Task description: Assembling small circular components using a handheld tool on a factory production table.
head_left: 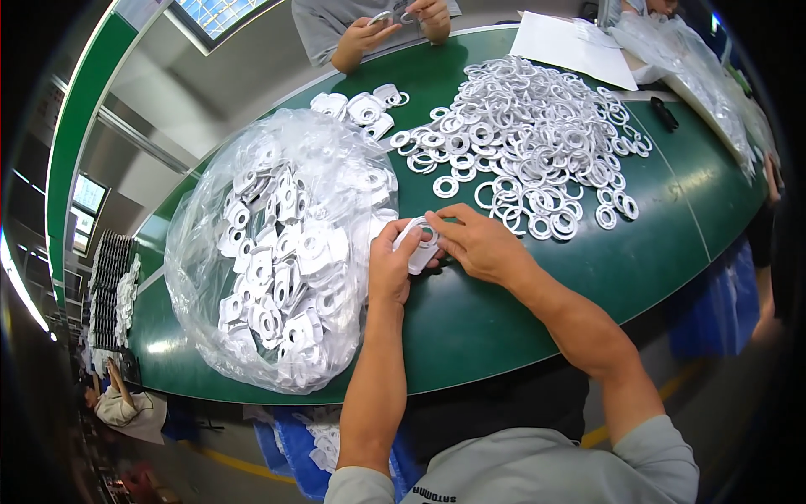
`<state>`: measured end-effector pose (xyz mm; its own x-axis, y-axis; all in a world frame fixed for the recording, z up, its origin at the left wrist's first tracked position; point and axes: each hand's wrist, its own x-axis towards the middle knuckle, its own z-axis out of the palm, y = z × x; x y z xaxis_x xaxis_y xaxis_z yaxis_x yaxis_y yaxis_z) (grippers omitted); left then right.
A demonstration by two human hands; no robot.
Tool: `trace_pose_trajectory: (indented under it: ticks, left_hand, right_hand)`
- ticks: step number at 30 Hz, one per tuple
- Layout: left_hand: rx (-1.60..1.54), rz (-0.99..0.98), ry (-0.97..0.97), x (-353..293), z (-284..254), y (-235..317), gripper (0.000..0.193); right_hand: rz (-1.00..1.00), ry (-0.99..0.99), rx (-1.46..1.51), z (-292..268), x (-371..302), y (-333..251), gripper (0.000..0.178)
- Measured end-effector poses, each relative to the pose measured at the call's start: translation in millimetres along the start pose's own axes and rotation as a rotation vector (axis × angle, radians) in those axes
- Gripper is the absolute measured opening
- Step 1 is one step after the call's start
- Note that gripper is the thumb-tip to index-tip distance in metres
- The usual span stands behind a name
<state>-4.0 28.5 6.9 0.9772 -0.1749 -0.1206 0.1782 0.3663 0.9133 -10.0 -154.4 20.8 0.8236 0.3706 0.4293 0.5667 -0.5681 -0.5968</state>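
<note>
Over the near side of the green table, my left hand is closed round a white plastic part with a flat tab at its lower end. A white ring lies against the top of that part. From the right, my right hand pinches the ring's edge between thumb and fingers. Whether the ring is seated in the part or only rests on it, I cannot tell. Left of my hands is a clear plastic bag full of similar white parts. Beyond my right hand spreads a heap of white rings.
Across the green table, a co-worker's hands hold small parts. Several white parts lie near them. White paper, plastic film and a small black object are at the far right. Below the edge hangs a blue bag.
</note>
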Motion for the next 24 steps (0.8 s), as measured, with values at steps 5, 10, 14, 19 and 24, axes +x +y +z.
trace_pose_trajectory:
  ticks: [5, 10, 14, 19, 24]
  left_hand:
    - [0.191, 0.212, 0.114, 0.4, 19.2, -3.2, 0.015]
    - [0.409, 0.292, 0.174, -9.0, 20.7, -4.8, 0.012]
    - [0.488, 0.354, 0.179, -15.4, 18.7, -2.2, 0.011]
    - [0.384, 0.376, 0.104, -15.4, 24.3, -2.9, 0.015]
    - [0.414, 0.304, 0.025, -18.2, 26.9, -9.1, 0.012]
  right_hand:
    - [0.213, 0.15, 0.45, -10.6, 11.6, -8.0, 0.014]
    - [0.151, 0.066, 0.317, -6.9, 7.8, -4.9, 0.009]
    - [0.131, 0.079, 0.269, -7.7, 6.5, -14.9, 0.008]
    - [0.177, -0.005, 0.398, -22.4, 7.3, -18.7, 0.01]
    - [0.004, -0.068, 0.203, -24.3, 2.8, -1.8, 0.02]
